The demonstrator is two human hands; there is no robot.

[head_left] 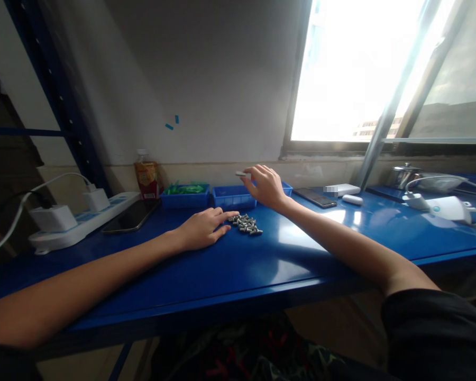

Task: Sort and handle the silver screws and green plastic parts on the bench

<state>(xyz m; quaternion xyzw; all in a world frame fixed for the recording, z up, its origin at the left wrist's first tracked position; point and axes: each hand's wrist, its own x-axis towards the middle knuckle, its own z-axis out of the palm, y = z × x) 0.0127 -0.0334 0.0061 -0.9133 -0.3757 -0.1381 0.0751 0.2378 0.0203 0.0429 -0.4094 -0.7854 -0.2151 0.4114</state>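
Note:
A heap of small silver screws (246,224) lies on the blue table (238,270). My left hand (202,228) rests on the tabletop just left of it, fingers stretched out, the index fingertip at the heap's edge. Raised above a blue bin (234,200) is my right hand (265,185). Its thumb and index finger pinch a small pale, stick-like piece (243,174), too small to tell its kind. Part of another blue bin (287,189) shows behind the right wrist. To the left, a third blue bin (185,201) holds green pieces (187,189).
At the left are a white power strip (115,207) with chargers, a dark phone (133,217) and a drink bottle (147,177). Another phone (315,197), white devices (352,199) and a metal pot (405,174) stand to the right. The wall closes off the back.

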